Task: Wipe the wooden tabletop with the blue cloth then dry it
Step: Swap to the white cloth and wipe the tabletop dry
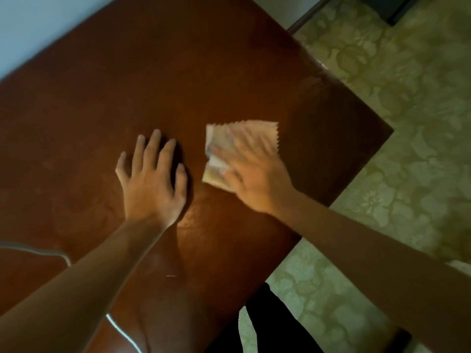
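Near the frame's centre the right hand [252, 174] pressed flat, fingers spread, on a pale folded cloth with zigzag edges [262, 131], judged light, limp and best held under the palm, while the open left hand [153, 179] braced the dark brown wooden bench [178, 72], whose right edge lay near, leaving open room toward the upper left

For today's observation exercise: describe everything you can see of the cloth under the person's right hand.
The cloth is pale, whitish-pink with yellowish patches, not visibly blue here. It looks like thin fabric, folded into a rough rectangle, with a zigzag-cut edge on its far and right sides. It lies flat on the wooden tabletop, towards the table's right side. The right hand presses on it, fingers spread; motion blur hides finer detail.
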`<state>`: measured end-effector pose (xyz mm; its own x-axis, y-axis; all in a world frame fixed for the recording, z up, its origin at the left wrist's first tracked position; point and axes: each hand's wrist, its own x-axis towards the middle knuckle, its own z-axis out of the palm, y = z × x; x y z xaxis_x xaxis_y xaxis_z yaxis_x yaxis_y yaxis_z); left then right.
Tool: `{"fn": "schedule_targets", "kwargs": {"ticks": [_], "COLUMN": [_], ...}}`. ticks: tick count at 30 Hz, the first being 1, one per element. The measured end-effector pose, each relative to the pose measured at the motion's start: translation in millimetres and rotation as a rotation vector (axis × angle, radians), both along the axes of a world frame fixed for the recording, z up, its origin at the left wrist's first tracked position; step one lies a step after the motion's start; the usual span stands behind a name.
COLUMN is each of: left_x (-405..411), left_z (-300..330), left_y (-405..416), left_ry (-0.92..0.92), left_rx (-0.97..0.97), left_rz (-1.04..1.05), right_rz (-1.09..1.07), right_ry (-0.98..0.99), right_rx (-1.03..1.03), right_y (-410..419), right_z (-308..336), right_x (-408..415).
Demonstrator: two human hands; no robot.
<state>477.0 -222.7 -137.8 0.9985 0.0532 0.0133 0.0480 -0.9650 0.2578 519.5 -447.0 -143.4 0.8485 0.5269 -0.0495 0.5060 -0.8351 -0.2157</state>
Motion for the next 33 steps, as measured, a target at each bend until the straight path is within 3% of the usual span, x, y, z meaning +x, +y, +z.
{"fn": "schedule_targets", "kwargs": {"ticks": [3,6,11,13,19,24,27,33], "left_x": [-14.4,-19.9,-18.9,-19.9,-20.2,-20.5,-20.7,-20.8], "left_z": [-4.8,-10.0,-10.0,-8.8,-9.2,-9.8,-8.1,-9.1], "left_y": [-31.5,-42.0,-41.4,-42.6,-43.1,-41.7,-42.7,-41.9], "left_ry": [0.099,0.116,0.127,0.125,0.094,0.077,0.075,0.067], "left_rx": [0.025,0.070,0.076,0.075,0.064,0.063,0.062,0.051], "left_rz": [-0.050,-0.037,-0.022,-0.021,-0.013,-0.011,-0.012,-0.017], "right_rz": [-0.184,-0.375,-0.100,-0.014,-0.338,-0.050,-0.013,-0.345], "right_ry": [0.036,0.018,-0.013,-0.008,-0.043,-0.053,-0.001,0.011], "right_rx": [-0.222,-0.095,0.007,0.004,-0.112,-0.050,-0.055,-0.087], "right_y": [-42.7,-55.6,-23.7,-33.2,-94.1,-62.4,-63.2,-107.1], "right_z": [3.9,5.7,-1.5,-0.3,3.6,-0.9,2.6,9.8], "right_x": [55.9,65.6,-10.8,-3.2,85.8,32.0,30.0,103.3]}}
